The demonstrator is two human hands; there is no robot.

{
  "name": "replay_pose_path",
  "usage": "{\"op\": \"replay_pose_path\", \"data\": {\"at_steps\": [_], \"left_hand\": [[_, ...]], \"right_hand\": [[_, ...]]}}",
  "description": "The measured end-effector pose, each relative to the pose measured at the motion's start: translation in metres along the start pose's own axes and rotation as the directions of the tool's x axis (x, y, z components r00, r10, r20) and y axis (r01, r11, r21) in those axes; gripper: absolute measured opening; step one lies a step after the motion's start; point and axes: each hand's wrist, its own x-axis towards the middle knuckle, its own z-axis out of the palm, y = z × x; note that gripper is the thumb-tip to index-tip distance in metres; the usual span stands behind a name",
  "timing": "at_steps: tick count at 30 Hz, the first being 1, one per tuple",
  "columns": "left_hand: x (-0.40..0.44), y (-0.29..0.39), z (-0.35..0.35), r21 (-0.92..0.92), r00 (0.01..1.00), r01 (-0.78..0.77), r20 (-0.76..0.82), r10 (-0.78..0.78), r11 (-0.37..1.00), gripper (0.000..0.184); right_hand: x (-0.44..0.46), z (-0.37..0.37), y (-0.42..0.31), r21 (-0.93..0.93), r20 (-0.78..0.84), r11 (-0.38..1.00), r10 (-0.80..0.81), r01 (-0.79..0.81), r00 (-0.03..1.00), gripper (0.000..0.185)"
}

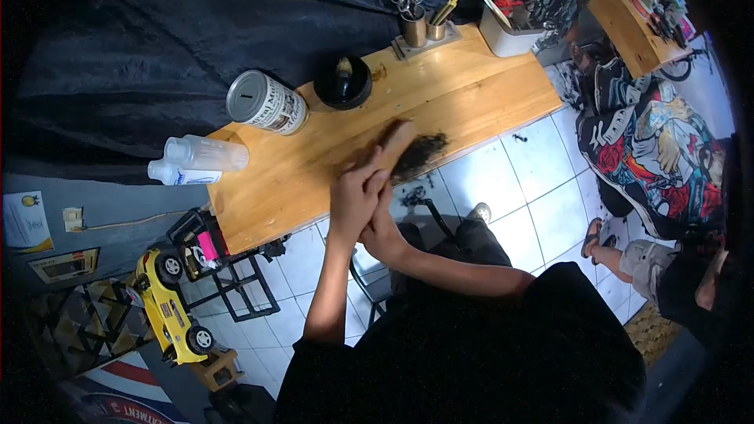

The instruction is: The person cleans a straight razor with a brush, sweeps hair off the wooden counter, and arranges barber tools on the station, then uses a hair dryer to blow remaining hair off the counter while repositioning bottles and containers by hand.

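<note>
Both left hand (353, 199) and right hand (383, 237) meet at the near edge of the wooden table (271, 198); clock centred on them. Brush (399, 141) touches the fingers at 1 o'clock, a dark patch along its side, bristles or hair uncertain. Fingers curled, overlapping, blurred; cannot tell which hand grips. Black bowl (363, 94) near 12, can (267, 102) between 10 and 11, clear bottle (216, 155) toward 10.

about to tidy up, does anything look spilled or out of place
Yes: a small dark clump, possibly cut hair, lies loose on the white floor tiles beside the wooden table, standing out like stray litter.
</note>
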Motion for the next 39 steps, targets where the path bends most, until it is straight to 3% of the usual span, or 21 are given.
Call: {"op": "replay_pose_path", "data": {"at_steps": [1, 5, 6, 10, 12, 13, 14, 15, 16, 17, 18, 20, 23, 25, 26, 29, 30, 35, 37, 38, 39], "left_hand": [[-0.001, 0.003, 0.007, -0.002, 1.000, 0.002, 0.004, -0.002, 1.000, 0.037], [-0.008, 0.012, 0.030, -0.113, 0.985, -0.117, 0.112, 0.129, 0.987, 0.038], [-0.012, 0.014, 0.036, -0.120, 0.978, -0.164, 0.108, 0.177, 0.979, 0.038], [-0.025, 0.027, 0.040, -0.099, 0.964, -0.196, 0.165, 0.210, 0.976, 0.039], [-0.031, 0.032, 0.038, -0.086, 0.958, -0.179, 0.210, 0.193, 0.980, 0.040], [-0.033, 0.033, 0.036, -0.064, 0.957, -0.269, 0.098, 0.274, 0.961, 0.040], [-0.033, 0.033, 0.033, -0.031, 0.935, -0.354, -0.014, 0.354, 0.935, 0.041], [-0.031, 0.036, 0.029, -0.026, 0.932, -0.364, -0.006, 0.364, 0.931, 0.041], [-0.028, 0.042, 0.023, -0.025, 0.976, -0.216, -0.016, 0.215, 0.976, 0.040], [-0.024, 0.045, 0.018, -0.025, 0.998, -0.061, -0.028, 0.061, 0.998, 0.039], [-0.014, 0.038, 0.022, 0.014, 0.991, -0.093, -0.098, 0.094, 0.996, 0.037], [0.005, 0.024, 0.034, -0.006, 0.990, -0.098, -0.103, 0.097, 0.995, 0.035], [0.016, 0.044, 0.049, -0.096, 0.997, -0.062, -0.048, 0.057, 0.993, 0.034], [0.018, 0.057, 0.064, -0.044, 0.985, -0.163, 0.052, 0.165, 0.986, 0.034], [0.017, 0.066, 0.072, -0.030, 0.985, -0.118, 0.125, 0.121, 0.993, 0.035], [0.011, 0.086, 0.106, -0.141, 0.958, -0.247, 0.112, 0.263, 0.959, 0.037], [0.008, 0.104, 0.111, -0.123, 0.959, -0.099, 0.251, 0.127, 0.987, 0.042], [0.019, 0.158, 0.169, -0.202, 0.937, -0.214, 0.235, 0.260, 0.956, 0.049], [0.031, 0.182, 0.186, -0.247, 0.886, 0.045, 0.457, 0.075, 0.968, 0.049], [0.038, 0.180, 0.201, -0.280, 0.844, 0.097, 0.533, 0.070, 0.955, 0.050], [0.041, 0.180, 0.217, -0.286, 0.844, 0.084, 0.530, 0.085, 0.954, 0.050]], "right_hand": [[-0.007, -0.003, -0.003, 0.066, -0.087, 0.998, 0.024, -0.019, 0.996, 0.075], [-0.033, -0.016, -0.015, -0.159, -0.227, 0.985, -0.108, 0.072, 0.968, 0.075], [-0.037, -0.018, -0.012, -0.029, -0.230, 0.999, -0.033, 0.027, 0.973, 0.078], [-0.056, -0.018, -0.009, 0.001, -0.281, 1.000, 0.025, -0.025, 0.959, 0.082], [-0.063, -0.017, -0.016, -0.091, -0.276, 0.991, -0.117, 0.095, 0.954, 0.083], [-0.062, -0.019, -0.016, -0.089, -0.286, 0.991, -0.120, 0.098, 0.951, 0.083], [-0.059, -0.021, -0.015, -0.240, -0.209, 0.960, -0.196, 0.144, 0.958, 0.083], [-0.053, -0.023, -0.016, -0.310, -0.170, 0.935, -0.232, 0.171, 0.958, 0.084], [-0.048, -0.025, -0.017, -0.377, -0.132, 0.904, -0.266, 0.200, 0.955, 0.084], [-0.038, -0.026, -0.017, -0.176, -0.123, 0.983, -0.081, 0.059, 0.989, 0.084], [-0.028, -0.029, -0.018, 0.027, -0.073, 0.995, 0.099, -0.097, 0.992, 0.084], [-0.008, -0.039, -0.009, -0.054, -0.123, 0.998, -0.031, 0.025, 0.992, 0.085], [-0.012, -0.057, -0.014, -0.023, -0.162, 1.000, 0.001, -0.005, 0.987, 0.083], [-0.021, -0.072, -0.020, -0.149, -0.293, 0.978, -0.186, 0.148, 0.938, 0.084], [-0.031, -0.082, -0.025, -0.051, -0.288, 0.998, -0.038, 0.024, 0.957, 0.083], [-0.056, -0.113, -0.020, -0.125, -0.325, 0.986, -0.148, 0.113, 0.934, 0.083], [-0.065, -0.123, -0.019, -0.166, -0.358, 0.979, -0.173, 0.120, 0.918, 0.081], [-0.103, -0.201, -0.052, -0.149, -0.432, 0.989, -0.071, 0.006, 0.899, 0.077], [-0.113, -0.238, -0.073, 0.148, -0.332, 0.974, 0.213, -0.173, 0.919, 0.069], [-0.116, -0.252, -0.063, -0.009, -0.403, 0.997, 0.064, -0.074, 0.913, 0.066], [-0.122, -0.267, -0.067, -0.018, -0.410, 0.998, 0.052, -0.065, 0.911, 0.066]]}}
